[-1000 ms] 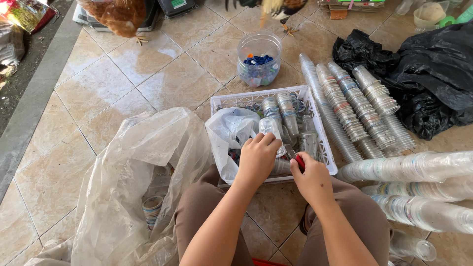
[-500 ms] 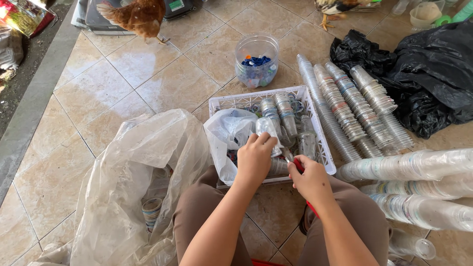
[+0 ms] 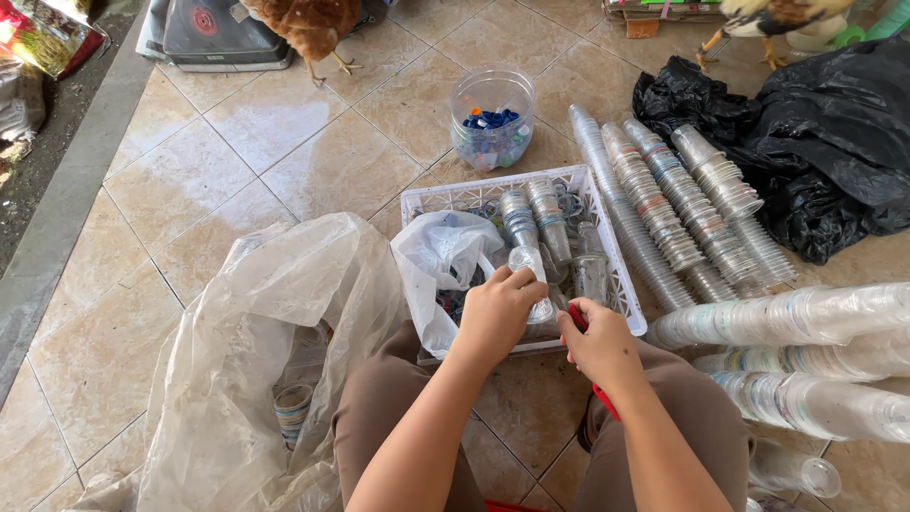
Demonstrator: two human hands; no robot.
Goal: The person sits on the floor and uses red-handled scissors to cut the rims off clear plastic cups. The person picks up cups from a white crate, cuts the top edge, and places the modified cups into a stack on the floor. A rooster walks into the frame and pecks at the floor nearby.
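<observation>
Shiny tan floor tiles [image 3: 284, 161] lay all around me, and a white basket [image 3: 607, 237] sat on them right by my knees. My left hand [image 3: 498, 313] was closed around a clear plastic cup [image 3: 527, 265] at the near edge of the basket. My right hand [image 3: 599, 343] was closed on a small red tool [image 3: 578, 318] just beside it. A big clear bag [image 3: 246, 360] lay at my left. Long stacks of cups [image 3: 664, 209] lay past the basket's right edge. A brown hen [image 3: 308, 28] stood far off.
</observation>
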